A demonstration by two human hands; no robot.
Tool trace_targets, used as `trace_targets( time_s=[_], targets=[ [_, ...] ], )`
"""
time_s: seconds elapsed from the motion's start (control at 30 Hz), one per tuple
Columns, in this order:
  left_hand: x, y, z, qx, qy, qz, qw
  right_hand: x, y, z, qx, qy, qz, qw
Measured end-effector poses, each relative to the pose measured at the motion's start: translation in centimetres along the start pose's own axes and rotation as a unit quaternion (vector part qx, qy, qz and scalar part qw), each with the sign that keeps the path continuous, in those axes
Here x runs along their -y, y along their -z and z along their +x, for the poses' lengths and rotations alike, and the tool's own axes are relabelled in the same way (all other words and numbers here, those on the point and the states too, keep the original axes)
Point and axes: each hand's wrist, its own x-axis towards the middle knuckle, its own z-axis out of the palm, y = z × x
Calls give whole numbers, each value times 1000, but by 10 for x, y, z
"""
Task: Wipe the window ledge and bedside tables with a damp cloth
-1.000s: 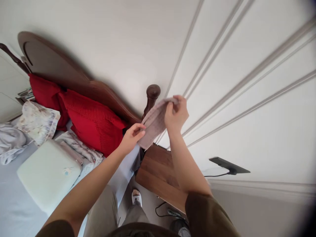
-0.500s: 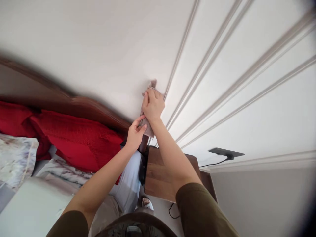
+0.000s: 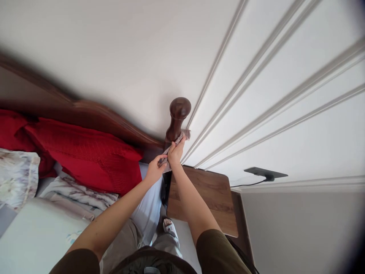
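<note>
A dark turned wooden bedpost knob (image 3: 179,113) rises at the end of the carved headboard (image 3: 85,114). A folded greyish-pink cloth (image 3: 178,141) is bunched around the narrow neck of the post. My right hand (image 3: 176,153) grips the cloth against the post from the right side. Just left of it, my left hand (image 3: 155,170) pinches a lower fold of the same cloth. Both hands are close together, and they hide the lower part of the post.
Red quilted pillows (image 3: 85,152), a floral pillow (image 3: 17,177) and a pale foam pillow (image 3: 37,236) lie on the bed. A wooden nightstand top (image 3: 202,201) is below my hands. A dark flat device (image 3: 265,174) with a cable sits near the panelled wall.
The cloth has gone from hanging open between my hands, right of the post, to bunched on the post's neck. My hands have moved closer together, and the knob now shows fully above them.
</note>
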Motion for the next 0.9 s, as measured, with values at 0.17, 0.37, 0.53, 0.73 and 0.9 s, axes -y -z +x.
trace_targets(
  time_s=[0.17,0.37,0.53,0.73,0.9],
  targets=[
    [0,24,-6,-20,-46,-63,997,8,-8,-27,13,62,-12,998],
    [33,58,24,-80,37,-11,996,19,-69,-32,156,102,-56,981],
    [63,73,47,-68,52,6,996,7,-110,-40,100,63,-86,989],
    [31,137,52,-140,-40,38,989,79,-157,-12,102,107,-74,986],
    [-19,202,58,-160,-86,27,983,162,-184,16,83,170,-77,979]
  ],
)
